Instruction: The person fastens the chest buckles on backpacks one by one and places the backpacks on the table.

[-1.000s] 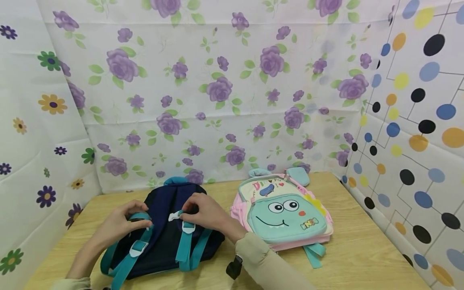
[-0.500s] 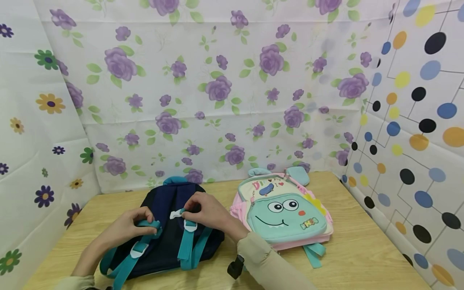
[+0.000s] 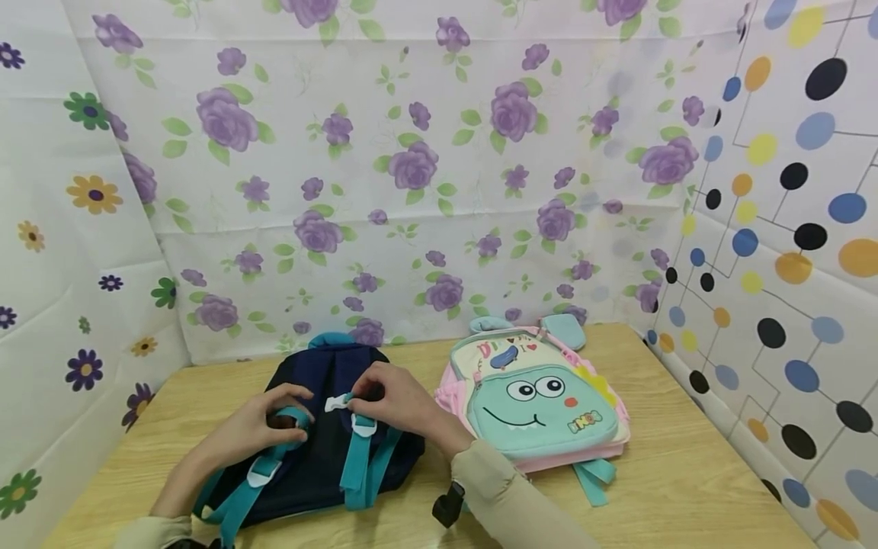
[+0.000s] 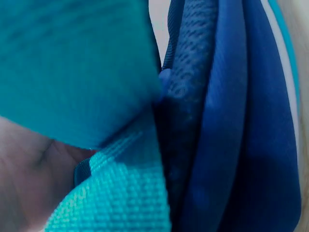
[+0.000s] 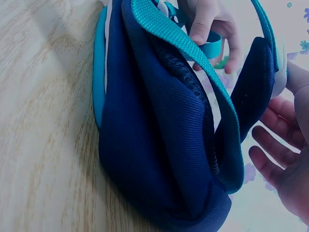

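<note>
Wood table (image 3: pixel 658 457): navy bkpk (image 3: pixel 315 465), long axis fwd, handle (image 3: pixel 334 340) twd wall (image 3: pixel 411 229), L hand (image 3: pixel 257 428) pinching strap (image 3: pixel 293 412), R hand (image 3: pixel 396 400) pinching buckle (image 3: pixel 336 402).

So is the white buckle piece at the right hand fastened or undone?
Undone: the white buckle piece shows a free end toward the left hand, which holds a teal strap apart from it.

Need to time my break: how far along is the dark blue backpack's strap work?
Done: the dark blue backpack lies strap side up. In hand: the left hand holds a teal strap; the right hand pinches webbing at the white buckle. Remaining: perhaps fastening it, as no joined half shows.
</note>
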`<state>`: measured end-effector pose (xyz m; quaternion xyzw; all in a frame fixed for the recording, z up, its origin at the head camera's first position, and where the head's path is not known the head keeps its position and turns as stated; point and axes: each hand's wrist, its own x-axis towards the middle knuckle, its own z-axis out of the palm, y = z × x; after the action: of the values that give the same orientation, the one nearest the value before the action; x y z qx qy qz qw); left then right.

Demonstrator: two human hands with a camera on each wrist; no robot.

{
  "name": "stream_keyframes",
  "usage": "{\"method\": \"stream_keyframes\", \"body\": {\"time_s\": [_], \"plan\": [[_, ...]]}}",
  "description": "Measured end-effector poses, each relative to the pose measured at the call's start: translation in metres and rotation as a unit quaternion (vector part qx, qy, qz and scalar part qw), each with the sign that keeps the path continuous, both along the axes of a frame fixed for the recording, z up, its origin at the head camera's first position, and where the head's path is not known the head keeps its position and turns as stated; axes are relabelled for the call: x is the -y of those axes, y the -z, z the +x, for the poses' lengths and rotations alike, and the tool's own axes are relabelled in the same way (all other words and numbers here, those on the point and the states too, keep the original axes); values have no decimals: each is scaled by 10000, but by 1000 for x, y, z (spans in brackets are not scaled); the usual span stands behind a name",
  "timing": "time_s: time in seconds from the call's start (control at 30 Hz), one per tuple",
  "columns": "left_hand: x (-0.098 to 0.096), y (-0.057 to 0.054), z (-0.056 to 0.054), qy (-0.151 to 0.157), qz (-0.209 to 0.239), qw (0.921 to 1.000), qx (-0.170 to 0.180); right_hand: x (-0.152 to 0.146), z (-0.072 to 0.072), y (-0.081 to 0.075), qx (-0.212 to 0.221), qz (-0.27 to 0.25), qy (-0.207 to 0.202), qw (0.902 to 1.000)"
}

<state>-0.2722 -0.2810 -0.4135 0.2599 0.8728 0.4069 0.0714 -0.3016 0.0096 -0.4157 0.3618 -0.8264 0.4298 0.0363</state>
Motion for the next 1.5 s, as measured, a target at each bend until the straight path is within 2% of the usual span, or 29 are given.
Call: {"method": "stream_keyframes", "body": {"time_s": [0.27,0.43,0.5,0.57,0.67,0.73,0.9,1.07,1.23,1.37,1.5], "plan": [[-5,3,3,-166,-328,9986,-385,1,2,2,-7,34,10,10000],[-4,4,3,-217,-172,9985,-469,1,3,1,60,-1,14,10000],[-3,5,2,-337,-91,9983,-474,0,3,1,83,-30,22,10000],[-2,5,1,-456,14,9982,-383,0,1,1,64,-76,26,9999],[-2,4,2,-691,152,9975,-42,-1,0,2,75,-139,31,9999],[-1,3,3,-735,259,9968,150,-1,-1,2,84,-161,30,9998],[2,2,4,-770,397,9960,232,-1,-1,1,148,-171,0,9997],[3,1,3,-777,378,9963,-39,-2,-2,-4,150,-200,-2,9997],[3,0,2,-465,467,9969,-423,-2,-3,-7,101,-161,32,9998],[4,-2,2,-248,490,9972,-513,-2,-2,-9,176,-196,53,9996],[9,-3,3,-246,445,9979,-399,-3,-3,-10,205,-239,62,9995]]}}
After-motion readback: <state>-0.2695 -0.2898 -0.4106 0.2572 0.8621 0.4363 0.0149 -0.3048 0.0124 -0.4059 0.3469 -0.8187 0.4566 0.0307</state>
